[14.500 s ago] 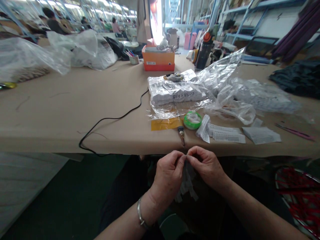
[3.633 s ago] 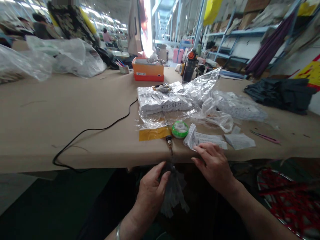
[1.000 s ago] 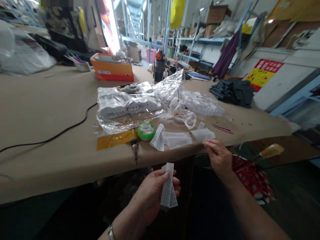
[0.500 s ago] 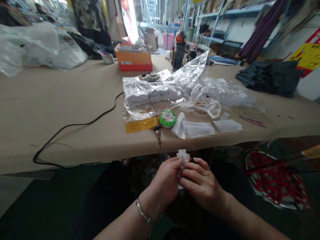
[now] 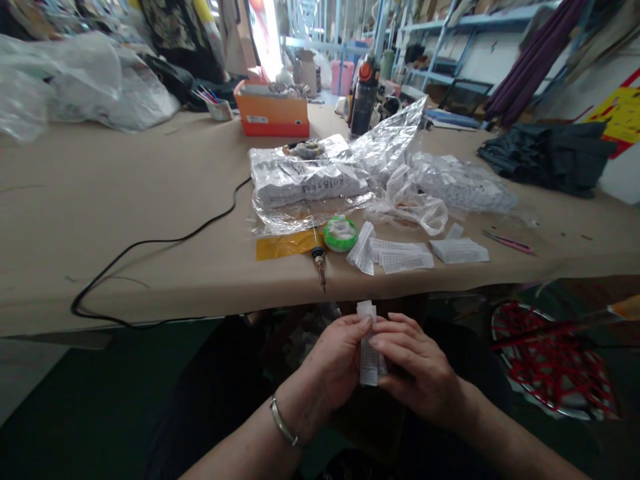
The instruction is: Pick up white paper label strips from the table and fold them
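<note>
Both hands are in front of the table's near edge, above my lap. Thumb and fingers of my left hand (image 5: 334,363) pinch a small stack of white printed labels (image 5: 369,365), with their ends sticking out above and below the grip. My right hand (image 5: 425,365) curls against the right side of the same stack, its fingertips on the labels. More labels (image 5: 405,257) lie fanned at the table edge, with a folded bundle (image 5: 460,251) to their right. A soldering iron (image 5: 319,260) rests by a green round container (image 5: 341,234) of white fluffy material.
A black cable (image 5: 150,241) loops over the left of the table (image 5: 125,193). Plastic-wrapped white packs (image 5: 310,183), an orange box (image 5: 273,117) and a dark bottle (image 5: 364,100) stand behind. Pink-handled tweezers (image 5: 513,244) lie right. A tray of red strips (image 5: 555,360) sits low at right.
The labels between my hands are straighter, and a longer printed strip shows below my left thumb. My right fingers have shifted slightly right. The view has shifted a little.
</note>
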